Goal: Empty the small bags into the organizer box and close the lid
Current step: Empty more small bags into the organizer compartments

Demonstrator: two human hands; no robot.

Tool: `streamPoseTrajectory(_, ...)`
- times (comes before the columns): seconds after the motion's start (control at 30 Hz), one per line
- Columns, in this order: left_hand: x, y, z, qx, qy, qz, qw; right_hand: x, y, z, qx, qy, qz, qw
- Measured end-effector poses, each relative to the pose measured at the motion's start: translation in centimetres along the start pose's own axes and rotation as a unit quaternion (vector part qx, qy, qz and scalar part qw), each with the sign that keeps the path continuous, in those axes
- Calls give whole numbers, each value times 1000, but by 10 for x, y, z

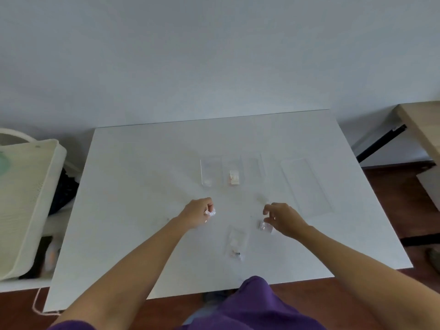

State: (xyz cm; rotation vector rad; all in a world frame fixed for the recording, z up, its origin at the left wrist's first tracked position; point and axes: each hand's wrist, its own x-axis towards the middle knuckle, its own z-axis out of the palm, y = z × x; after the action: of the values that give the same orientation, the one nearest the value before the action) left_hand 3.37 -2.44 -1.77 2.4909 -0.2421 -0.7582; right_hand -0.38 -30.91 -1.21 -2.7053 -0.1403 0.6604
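The left hand (pixel 198 211) clenches a crumpled bag (pixel 210 212); the right hand (pixel 282 219), grip released, hovers over another bag (pixel 265 226). The clear organizer box (pixel 232 173) near the counter's (pixel 142 186) far edge is hard to see, so contents could miss a compartment.

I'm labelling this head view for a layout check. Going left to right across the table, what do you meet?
left hand closed on a crumpled small bag → clear organizer box → small bag under the right hand → clear lid lying flat.
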Motion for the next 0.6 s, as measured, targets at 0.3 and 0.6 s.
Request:
streamPoseTrajectory(0.3, 24, 36, -22, -41, 144, 64, 987, -15, 12, 26, 30, 1, 81, 996)
streamPoseTrajectory(0.6, 66, 68, -34, -145, 206, 24, 967, -12, 11, 31, 132, 14, 130, 983)
